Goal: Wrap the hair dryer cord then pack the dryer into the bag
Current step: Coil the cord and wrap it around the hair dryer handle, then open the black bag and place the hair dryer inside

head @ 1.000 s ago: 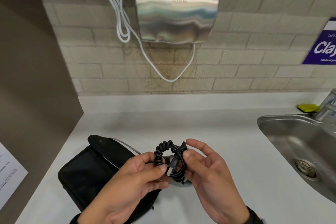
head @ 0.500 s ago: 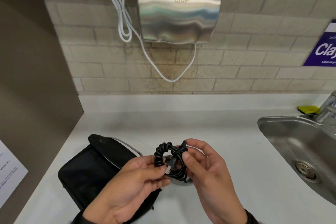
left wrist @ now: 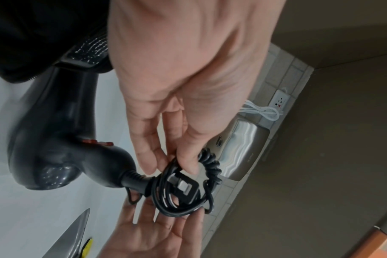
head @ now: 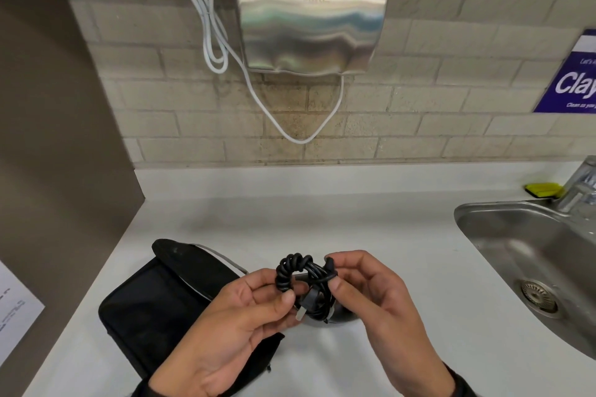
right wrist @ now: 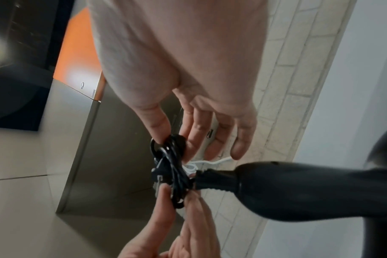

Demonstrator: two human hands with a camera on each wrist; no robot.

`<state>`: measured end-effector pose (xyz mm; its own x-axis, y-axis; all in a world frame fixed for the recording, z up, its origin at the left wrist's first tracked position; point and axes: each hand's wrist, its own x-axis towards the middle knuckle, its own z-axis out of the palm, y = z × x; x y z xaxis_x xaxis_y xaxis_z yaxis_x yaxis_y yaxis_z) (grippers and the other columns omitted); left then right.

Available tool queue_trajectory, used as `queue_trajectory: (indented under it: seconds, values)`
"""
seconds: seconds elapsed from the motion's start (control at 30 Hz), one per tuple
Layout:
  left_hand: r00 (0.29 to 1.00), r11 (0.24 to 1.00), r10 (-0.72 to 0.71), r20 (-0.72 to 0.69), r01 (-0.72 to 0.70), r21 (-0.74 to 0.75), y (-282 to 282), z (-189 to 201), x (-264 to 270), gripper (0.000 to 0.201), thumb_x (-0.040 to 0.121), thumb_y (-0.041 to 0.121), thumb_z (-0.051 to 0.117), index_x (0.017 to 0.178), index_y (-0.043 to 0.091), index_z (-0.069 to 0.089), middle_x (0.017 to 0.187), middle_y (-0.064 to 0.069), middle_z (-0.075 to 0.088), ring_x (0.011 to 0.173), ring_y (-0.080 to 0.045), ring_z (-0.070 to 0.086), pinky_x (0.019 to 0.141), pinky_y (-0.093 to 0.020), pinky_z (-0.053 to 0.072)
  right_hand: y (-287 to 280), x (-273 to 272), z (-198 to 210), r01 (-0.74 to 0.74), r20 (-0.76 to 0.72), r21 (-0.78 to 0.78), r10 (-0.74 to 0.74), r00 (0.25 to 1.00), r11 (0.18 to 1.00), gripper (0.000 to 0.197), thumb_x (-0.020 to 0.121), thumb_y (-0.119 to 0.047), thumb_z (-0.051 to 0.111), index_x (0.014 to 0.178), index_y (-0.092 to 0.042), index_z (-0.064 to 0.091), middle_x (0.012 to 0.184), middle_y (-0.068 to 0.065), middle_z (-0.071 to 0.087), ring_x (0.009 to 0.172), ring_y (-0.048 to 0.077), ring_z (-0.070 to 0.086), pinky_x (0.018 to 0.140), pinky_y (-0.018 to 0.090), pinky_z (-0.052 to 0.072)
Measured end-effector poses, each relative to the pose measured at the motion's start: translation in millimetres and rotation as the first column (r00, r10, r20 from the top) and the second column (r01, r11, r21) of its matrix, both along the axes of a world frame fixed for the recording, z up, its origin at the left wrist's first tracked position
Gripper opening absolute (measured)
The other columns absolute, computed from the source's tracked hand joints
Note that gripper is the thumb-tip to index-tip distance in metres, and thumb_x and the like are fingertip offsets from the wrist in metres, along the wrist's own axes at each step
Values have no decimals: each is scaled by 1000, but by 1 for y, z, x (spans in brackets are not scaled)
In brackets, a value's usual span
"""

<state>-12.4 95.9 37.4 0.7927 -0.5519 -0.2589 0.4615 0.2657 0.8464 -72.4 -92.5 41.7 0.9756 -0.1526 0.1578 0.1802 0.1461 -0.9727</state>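
The black cord (head: pixel 306 284) is gathered into a small bundle, part coiled, with its plug (left wrist: pixel 183 187) in the middle. My left hand (head: pixel 258 300) pinches the bundle's left side between thumb and fingers. My right hand (head: pixel 351 287) pinches its right side, thumb in front. The black hair dryer (left wrist: pixel 62 148) lies on the white counter under the hands, mostly hidden in the head view; its handle end (right wrist: pixel 276 183) joins the bundle. A black bag (head: pixel 161 303) lies on the counter to the left, its flap up.
A steel sink (head: pixel 529 267) with a tap (head: pixel 580 187) is set into the counter at right, a yellow sponge (head: pixel 543 189) behind it. A steel hand dryer (head: pixel 311 18) with a white cable (head: pixel 209 26) hangs on the brick wall. A brown panel (head: pixel 48 138) closes the left side.
My right fingers have curled further over the top of the bundle, and the hands have shifted slightly. The bundle stays between both hands.
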Motion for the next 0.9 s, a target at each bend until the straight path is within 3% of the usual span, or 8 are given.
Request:
queue_trajectory:
  seconds: [0.2,0.3,0.4,0.47,0.63,0.7,0.8,0.9]
  values:
    - [1000,1000,-15,25,14,12,-2,0,0,46,70,1,73,115,-6,63,109,-24,73,94,-33,69,78,-34,63,-10,-1,-4,-51,-1,-54,51,999,997,20,82,-18,67,101,-11,67,87,7,76,81,18,72,68,21,54]
    - [998,1000,-26,57,25,11,-3,2,0,42,76,3,75,115,-7,62,113,-26,71,99,-37,65,79,-34,63,-12,-3,-8,-53,3,-87,54,999,995,39,76,-38,78,109,-20,68,102,8,74,95,20,71,78,26,54]
    - [988,996,-76,131,69,53,-1,6,-1,25,73,6,82,96,5,73,107,-24,73,86,-29,70,79,-34,62,-16,-5,-20,28,-1,40,-28,1000,999,63,65,-60,79,110,-17,69,109,15,72,95,25,69,79,32,56]
    - [977,991,-118,178,105,85,0,6,-2,25,67,10,85,90,9,76,104,-23,74,85,-25,72,79,-34,62,-22,-3,-33,134,-115,171,-115,987,976,57,70,-51,77,104,-5,69,95,17,74,78,27,66,67,34,55]
    - [946,974,-195,260,154,169,5,-2,-1,39,65,10,85,100,1,70,100,-24,75,89,-28,70,76,-32,60,-34,-2,-76,117,-556,57,-65,829,992,35,94,-28,58,84,5,60,59,17,66,44,26,57,41,25,42]
    - [906,950,-278,319,209,233,8,-2,-2,32,70,12,86,99,8,71,102,-21,76,89,-23,70,80,-29,57,-26,-1,-93,27,-695,120,64,716,992,52,92,-41,60,93,11,64,74,29,70,52,32,64,46,30,51]
    - [845,904,-396,360,290,314,13,-3,-4,27,73,12,86,96,17,73,100,-19,75,89,-21,67,86,-29,54,-12,4,-103,90,-751,363,234,617,927,74,77,-51,74,109,15,67,100,35,65,88,41,62,80,43,50]
    - [801,859,-479,359,343,380,18,-5,-6,26,75,6,85,96,10,72,97,-22,72,89,-22,66,90,-35,54,-4,14,-103,195,-714,486,258,651,852,50,77,-36,70,90,13,71,81,25,63,62,32,65,60,32,55]
